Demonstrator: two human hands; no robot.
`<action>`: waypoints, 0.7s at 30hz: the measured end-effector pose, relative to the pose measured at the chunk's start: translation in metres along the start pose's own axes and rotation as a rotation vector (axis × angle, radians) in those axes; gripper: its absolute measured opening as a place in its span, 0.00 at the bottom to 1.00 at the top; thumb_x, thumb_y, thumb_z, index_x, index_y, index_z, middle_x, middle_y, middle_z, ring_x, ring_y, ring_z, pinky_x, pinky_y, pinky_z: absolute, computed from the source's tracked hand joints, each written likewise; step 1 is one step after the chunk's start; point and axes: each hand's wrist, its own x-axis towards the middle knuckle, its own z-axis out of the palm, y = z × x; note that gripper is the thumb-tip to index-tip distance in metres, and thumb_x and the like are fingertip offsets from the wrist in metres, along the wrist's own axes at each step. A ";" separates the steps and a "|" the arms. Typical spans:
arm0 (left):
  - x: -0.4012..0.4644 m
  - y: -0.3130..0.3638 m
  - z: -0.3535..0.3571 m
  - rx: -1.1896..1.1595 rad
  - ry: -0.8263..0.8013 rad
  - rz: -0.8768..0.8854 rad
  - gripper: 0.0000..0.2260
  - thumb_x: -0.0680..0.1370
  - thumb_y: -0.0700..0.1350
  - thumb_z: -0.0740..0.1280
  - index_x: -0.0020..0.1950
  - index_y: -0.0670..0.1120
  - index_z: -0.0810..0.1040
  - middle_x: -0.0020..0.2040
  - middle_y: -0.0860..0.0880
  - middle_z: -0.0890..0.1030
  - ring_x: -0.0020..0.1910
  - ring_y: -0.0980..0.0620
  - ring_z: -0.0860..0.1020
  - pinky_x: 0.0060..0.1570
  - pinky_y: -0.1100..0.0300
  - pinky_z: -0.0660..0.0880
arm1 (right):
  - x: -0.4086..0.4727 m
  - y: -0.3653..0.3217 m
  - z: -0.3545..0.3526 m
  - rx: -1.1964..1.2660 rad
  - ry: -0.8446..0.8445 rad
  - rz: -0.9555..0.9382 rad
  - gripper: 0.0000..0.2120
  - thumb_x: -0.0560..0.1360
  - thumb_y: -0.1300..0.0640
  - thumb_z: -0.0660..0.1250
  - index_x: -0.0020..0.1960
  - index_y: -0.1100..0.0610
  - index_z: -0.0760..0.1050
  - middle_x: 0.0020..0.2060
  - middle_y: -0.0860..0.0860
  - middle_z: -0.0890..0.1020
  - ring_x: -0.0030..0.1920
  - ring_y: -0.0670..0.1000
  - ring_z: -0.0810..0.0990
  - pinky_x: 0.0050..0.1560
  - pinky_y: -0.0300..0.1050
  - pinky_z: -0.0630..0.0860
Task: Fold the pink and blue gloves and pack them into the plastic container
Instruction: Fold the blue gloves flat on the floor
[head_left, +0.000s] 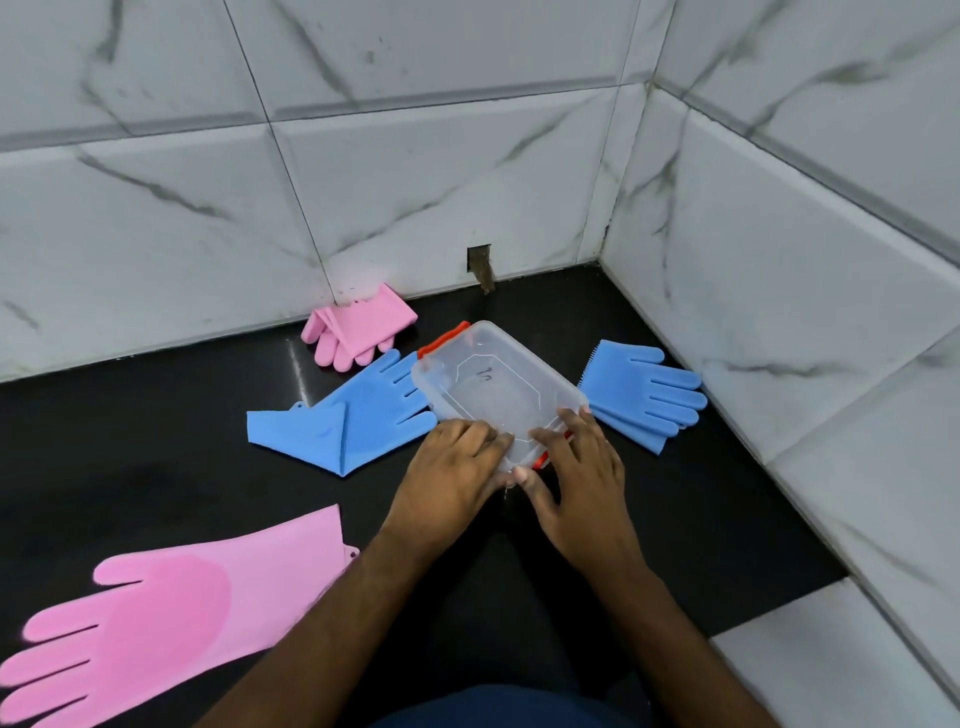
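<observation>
A clear plastic container (493, 387) with orange clips and its lid on sits on the black floor. My left hand (452, 475) and my right hand (576, 473) both press on its near end, at the orange clip. A blue glove (343, 415) lies left of it, its cuff partly folded, fingers touching the box. A folded blue glove (641, 397) lies to the right. By the back wall rests a folded pink glove (353, 330). Another pink glove (171, 597) lies flat at the near left.
The floor (156, 452) is black and glossy, closed in by marble-look tiled walls at the back (363, 171) and right (805, 322). A small dark hole (480, 265) sits at the base of the back wall. A white tile ledge (831, 670) is at the near right.
</observation>
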 end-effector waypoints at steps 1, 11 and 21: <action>0.000 0.005 -0.001 -0.004 -0.004 -0.003 0.20 0.81 0.56 0.67 0.70 0.48 0.78 0.61 0.48 0.80 0.61 0.49 0.77 0.62 0.51 0.75 | -0.003 -0.001 0.001 0.012 0.007 0.026 0.21 0.80 0.40 0.64 0.71 0.43 0.70 0.80 0.48 0.59 0.82 0.49 0.48 0.77 0.55 0.53; -0.008 -0.001 0.011 -0.153 0.119 -0.165 0.26 0.82 0.59 0.63 0.78 0.49 0.67 0.79 0.47 0.66 0.77 0.49 0.65 0.74 0.53 0.63 | 0.007 0.006 -0.006 -0.110 0.051 0.099 0.24 0.81 0.35 0.57 0.73 0.43 0.68 0.81 0.51 0.57 0.82 0.53 0.53 0.76 0.55 0.58; -0.030 -0.049 0.007 -0.189 0.163 -0.544 0.29 0.82 0.54 0.65 0.80 0.45 0.64 0.81 0.44 0.63 0.79 0.44 0.62 0.77 0.47 0.61 | 0.050 -0.036 0.012 -0.266 0.067 0.001 0.24 0.80 0.42 0.65 0.73 0.50 0.69 0.78 0.56 0.62 0.80 0.58 0.58 0.73 0.62 0.61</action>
